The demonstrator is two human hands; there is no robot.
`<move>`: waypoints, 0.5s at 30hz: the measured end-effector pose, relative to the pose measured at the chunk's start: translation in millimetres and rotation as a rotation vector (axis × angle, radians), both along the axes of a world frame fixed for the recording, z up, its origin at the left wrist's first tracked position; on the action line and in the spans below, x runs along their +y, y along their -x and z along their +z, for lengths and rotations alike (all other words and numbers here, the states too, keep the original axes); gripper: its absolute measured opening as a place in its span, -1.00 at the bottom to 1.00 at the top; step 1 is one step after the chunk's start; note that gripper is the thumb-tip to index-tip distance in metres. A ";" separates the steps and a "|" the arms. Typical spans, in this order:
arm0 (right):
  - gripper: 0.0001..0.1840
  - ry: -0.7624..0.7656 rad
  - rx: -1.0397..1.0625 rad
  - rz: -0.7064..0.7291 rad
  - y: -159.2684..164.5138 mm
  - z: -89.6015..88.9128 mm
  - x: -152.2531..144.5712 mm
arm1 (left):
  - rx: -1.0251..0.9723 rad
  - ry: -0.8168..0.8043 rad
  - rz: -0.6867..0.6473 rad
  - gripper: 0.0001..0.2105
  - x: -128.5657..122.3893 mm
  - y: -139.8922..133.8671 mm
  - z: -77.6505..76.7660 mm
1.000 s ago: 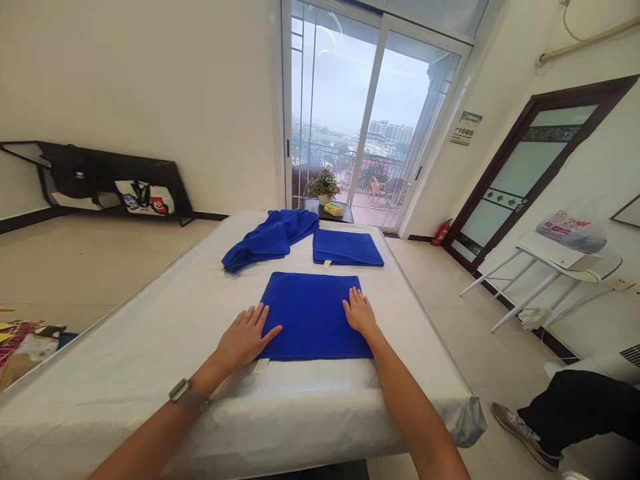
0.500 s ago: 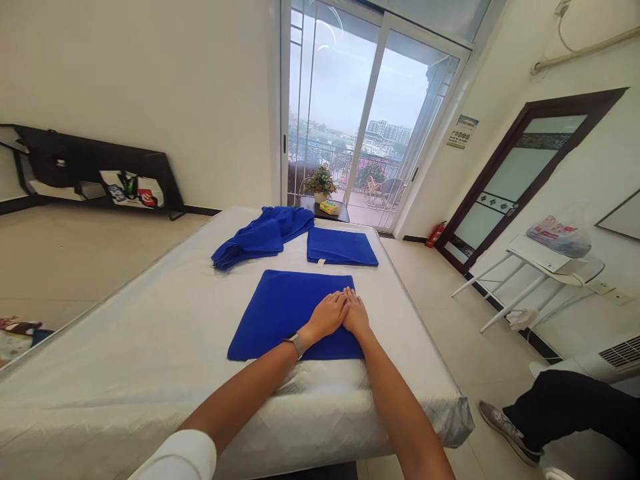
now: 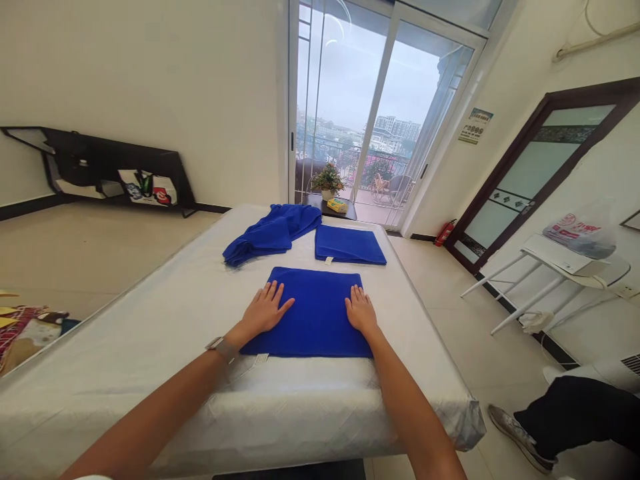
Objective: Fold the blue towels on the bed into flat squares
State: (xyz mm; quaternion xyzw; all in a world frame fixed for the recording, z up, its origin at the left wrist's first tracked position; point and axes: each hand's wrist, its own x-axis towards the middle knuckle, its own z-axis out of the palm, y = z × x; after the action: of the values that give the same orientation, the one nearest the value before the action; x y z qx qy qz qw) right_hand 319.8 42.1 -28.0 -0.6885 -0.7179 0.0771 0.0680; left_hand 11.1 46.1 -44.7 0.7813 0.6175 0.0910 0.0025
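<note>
A flat, folded blue cloth lies in front of me on the mattress, which has a pale, shiny cover. My left hand rests open on the cloth's left edge, fingers spread. On its right edge my right hand lies flat, fingers stretched out. A small white tag sticks out from the near edge. Farther back lies another folded blue cloth with a white tag of its own. To the left of that is a loose, crumpled heap of blue cloth.
Beyond the mattress stands a small dark table with a potted plant and a yellow pack. At right are a white chair holding a plastic bag, and a person's leg. A fire extinguisher stands near the door.
My left hand has moved left from beside my right hand to the cloth's left edge. My right hand stays near the right edge. The view has shifted slightly.
</note>
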 end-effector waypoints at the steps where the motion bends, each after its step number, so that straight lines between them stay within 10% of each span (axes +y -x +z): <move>1: -0.29 0.001 -0.010 0.000 0.3 -0.1 -0.3 | -0.007 -0.004 0.021 -0.20 -1.5 7.8 -1.6; 15: -0.30 -0.007 -0.072 0.035 -2.0 22.3 57.2 | -0.057 -0.001 0.057 -0.14 -4.4 15.1 -7.5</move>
State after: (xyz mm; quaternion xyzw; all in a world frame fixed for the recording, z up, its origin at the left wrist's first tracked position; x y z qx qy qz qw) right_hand 321.7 99.3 -5.7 -0.6779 -0.7321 0.0511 0.0433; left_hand -4.1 41.6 -52.2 0.7604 0.6392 0.1136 0.0171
